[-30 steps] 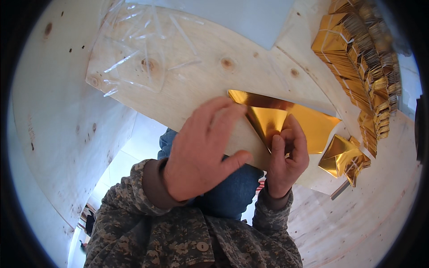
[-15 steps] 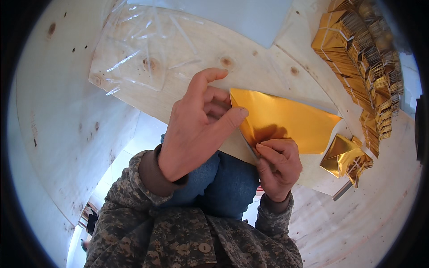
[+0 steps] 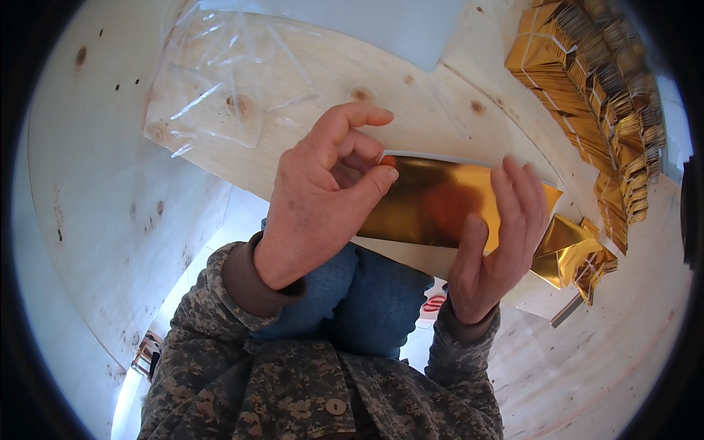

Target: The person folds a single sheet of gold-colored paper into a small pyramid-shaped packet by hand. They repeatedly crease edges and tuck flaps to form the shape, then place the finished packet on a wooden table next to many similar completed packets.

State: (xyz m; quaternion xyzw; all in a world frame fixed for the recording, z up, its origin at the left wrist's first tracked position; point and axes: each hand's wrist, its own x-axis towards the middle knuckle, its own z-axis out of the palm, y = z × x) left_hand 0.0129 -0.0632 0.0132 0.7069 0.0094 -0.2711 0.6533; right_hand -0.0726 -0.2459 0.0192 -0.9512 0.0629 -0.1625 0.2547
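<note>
Gold: one loose sheet (image 3: 422, 209), lying mid-table in front of the person, its left end at the left hand and its right part partly behind the right hand. Two bare hands. One small group of folded gold pieces (image 3: 573, 253), right of the sheet; pieces overlap, can't count. One long row of tied gold paper bundles (image 3: 546, 77), far right, too packed to count. One thin grey strip (image 3: 566, 310), near side of the folded group. One clear plastic sheet (image 3: 213, 103), far left. One white panel (image 3: 345, 26), far side.

Surface: pale wooden table (image 3: 433, 110), knots showing. More pale wood left and right, bright floor below. Jeans (image 3: 374, 304) under the near table edge; camouflage jacket (image 3: 268, 389), brown cuffs.

Left hand (image 3: 312, 191): fingers curled, index arched above, thumb at sheet's left end; can't tell if it grips. Right hand (image 3: 499, 238): wide, fingers up, thumb apart, over sheet's right part, holding nothing; fingertips slightly blurred.
</note>
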